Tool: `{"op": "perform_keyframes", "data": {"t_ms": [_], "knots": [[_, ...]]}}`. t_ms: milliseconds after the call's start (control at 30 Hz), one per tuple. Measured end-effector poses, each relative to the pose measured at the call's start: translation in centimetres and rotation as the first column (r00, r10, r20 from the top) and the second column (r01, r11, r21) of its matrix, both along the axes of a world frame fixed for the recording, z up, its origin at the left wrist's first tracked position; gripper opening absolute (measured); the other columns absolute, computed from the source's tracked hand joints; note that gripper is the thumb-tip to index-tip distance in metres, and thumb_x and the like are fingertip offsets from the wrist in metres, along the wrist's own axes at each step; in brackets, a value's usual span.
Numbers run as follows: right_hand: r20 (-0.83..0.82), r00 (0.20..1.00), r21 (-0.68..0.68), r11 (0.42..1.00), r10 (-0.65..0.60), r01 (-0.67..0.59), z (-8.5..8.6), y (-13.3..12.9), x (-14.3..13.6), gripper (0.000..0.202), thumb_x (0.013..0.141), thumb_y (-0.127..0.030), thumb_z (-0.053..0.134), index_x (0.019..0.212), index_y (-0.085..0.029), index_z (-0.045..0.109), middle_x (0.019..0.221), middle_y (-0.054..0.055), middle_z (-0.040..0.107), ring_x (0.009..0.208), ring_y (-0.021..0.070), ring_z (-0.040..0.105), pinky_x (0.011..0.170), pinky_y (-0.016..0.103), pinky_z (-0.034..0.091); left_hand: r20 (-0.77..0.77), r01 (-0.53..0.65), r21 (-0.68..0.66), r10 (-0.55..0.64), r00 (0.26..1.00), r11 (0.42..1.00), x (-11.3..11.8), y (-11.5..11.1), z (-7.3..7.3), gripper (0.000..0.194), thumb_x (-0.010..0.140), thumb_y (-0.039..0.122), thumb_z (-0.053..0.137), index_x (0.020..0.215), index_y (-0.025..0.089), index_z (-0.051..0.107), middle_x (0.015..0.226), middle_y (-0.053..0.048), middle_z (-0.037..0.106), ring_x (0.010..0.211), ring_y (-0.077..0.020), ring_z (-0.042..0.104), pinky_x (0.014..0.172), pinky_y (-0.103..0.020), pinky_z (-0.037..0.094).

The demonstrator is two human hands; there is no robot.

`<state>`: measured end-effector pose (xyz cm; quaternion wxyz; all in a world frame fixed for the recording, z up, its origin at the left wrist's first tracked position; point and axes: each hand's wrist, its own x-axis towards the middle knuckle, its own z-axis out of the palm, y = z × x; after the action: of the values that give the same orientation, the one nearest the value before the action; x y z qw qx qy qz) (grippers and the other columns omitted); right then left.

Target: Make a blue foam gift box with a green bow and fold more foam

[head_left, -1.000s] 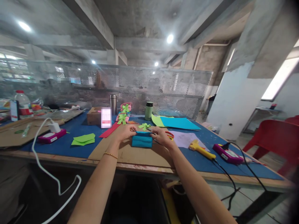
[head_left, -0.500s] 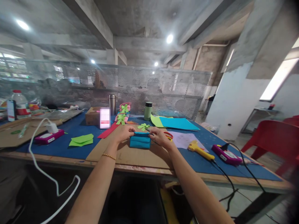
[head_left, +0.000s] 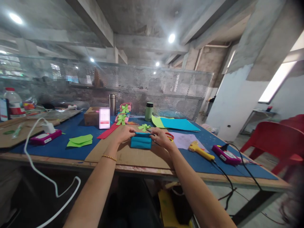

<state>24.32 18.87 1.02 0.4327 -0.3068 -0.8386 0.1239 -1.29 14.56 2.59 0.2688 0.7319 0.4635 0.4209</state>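
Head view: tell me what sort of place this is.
Probably a craft workshop in a roughly finished building: coloured sheets and what looks like a yellow glue gun lie on the worktable, with bare concrete beams overhead.

Bare concrete beams [head_left: 93, 19], a glue gun [head_left: 201, 151] and coloured paper [head_left: 180, 124] show a craft workshop.

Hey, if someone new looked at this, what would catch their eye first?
Probably the folded blue piece over the brown cardboard, held between the left hand and right hand. Next, perhaps, the bright blue sheet lying beyond the right hand, then the yellow glue gun to that hand's right. A red chair stands out at the far right.
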Motion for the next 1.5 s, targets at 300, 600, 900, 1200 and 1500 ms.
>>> {"op": "perform_keyframes", "data": {"t_ms": [300, 600, 900, 1200, 1500], "knots": [[-0.026, 0.998, -0.068, 0.996, 0.063, -0.064, 0.4, -0.5, -0.2, 0.012, 0.077, -0.03, 0.063, 0.071, -0.022, 0.057, 0.078, 0.002, 0.058, 0.074, 0.0179, 0.052, 0.071, 0.031, 0.044, -0.049, -0.012, 0.05, 0.015, 0.999, 0.999, -0.1, 0.1, -0.1, 0.017, 0.068, 0.024, 0.061, 0.074, 0.016, 0.075, 0.073, -0.002, 0.071, 0.069, -0.0156, 0.06, 0.061, -0.023, 0.042], [-0.024, 0.997, -0.097, 0.992, 0.074, -0.076, 0.3, -0.9, -0.1, 0.017, 0.079, -0.035, 0.063, 0.074, -0.02, 0.057, 0.077, 0.0, 0.056, 0.072, 0.0157, 0.05, 0.067, 0.028, 0.041, -0.055, 0.013, 0.065, -0.01, 0.998, 0.998, -0.4, 0.6, -0.6, 0.018, 0.068, 0.027, 0.061, 0.072, 0.017, 0.074, 0.072, -0.002, 0.07, 0.067, -0.0149, 0.059, 0.058, -0.021, 0.04], [-0.007, 0.996, -0.116, 0.989, 0.094, -0.094, 0.5, -0.8, -0.1, 0.018, 0.08, -0.034, 0.062, 0.07, -0.021, 0.054, 0.075, 0.0, 0.055, 0.074, 0.0164, 0.05, 0.07, 0.029, 0.041, -0.047, -0.004, 0.053, 0.006, 0.999, 0.999, -0.2, -0.2, 0.0, 0.017, 0.068, 0.024, 0.059, 0.073, 0.016, 0.073, 0.07, -0.002, 0.068, 0.064, -0.014, 0.057, 0.053, -0.021, 0.038], [-0.014, 0.996, -0.108, 0.99, 0.089, -0.09, 0.4, -0.7, -0.2, 0.022, 0.08, -0.035, 0.062, 0.067, -0.021, 0.051, 0.075, -0.001, 0.054, 0.073, 0.0161, 0.05, 0.069, 0.028, 0.041, 0.027, 0.04, 0.035, -0.041, 0.999, 0.999, 0.2, -0.1, 0.2, 0.015, 0.067, 0.027, 0.063, 0.071, 0.015, 0.07, 0.071, -0.002, 0.068, 0.065, -0.0136, 0.057, 0.058, -0.022, 0.041], [0.025, 0.998, -0.089, 0.995, 0.053, -0.05, 0.6, -0.7, -0.2, 0.022, 0.08, -0.035, 0.062, 0.065, -0.02, 0.054, 0.074, 0.0, 0.056, 0.074, 0.0168, 0.05, 0.069, 0.029, 0.042, 0.039, -0.001, 0.004, 0.001, 0.999, 1.0, 0.3, 0.2, -0.2, 0.016, 0.065, 0.03, 0.064, 0.067, 0.015, 0.069, 0.064, -0.001, 0.064, 0.062, -0.0137, 0.054, 0.053, -0.022, 0.037]]}}
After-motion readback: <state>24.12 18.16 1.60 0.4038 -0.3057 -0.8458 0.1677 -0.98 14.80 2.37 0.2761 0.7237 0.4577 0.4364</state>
